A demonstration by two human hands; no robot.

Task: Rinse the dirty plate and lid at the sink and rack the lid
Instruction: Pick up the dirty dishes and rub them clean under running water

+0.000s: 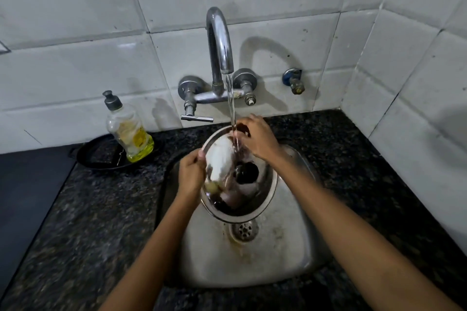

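Two hands point(192, 171) point(257, 137), one steel plate point(242, 212), one tap point(219, 40), one soap bottle point(129, 129), one black pan point(101, 156).

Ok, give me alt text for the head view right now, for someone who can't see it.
A round steel plate is held tilted over a steel sink under water running from a curved chrome tap; the left hand grips its rim, the right hand rubs its top. A clear yellow soap bottle stands left.

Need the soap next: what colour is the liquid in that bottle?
Yellow liquid in a clear soap bottle, dark cap; head view.
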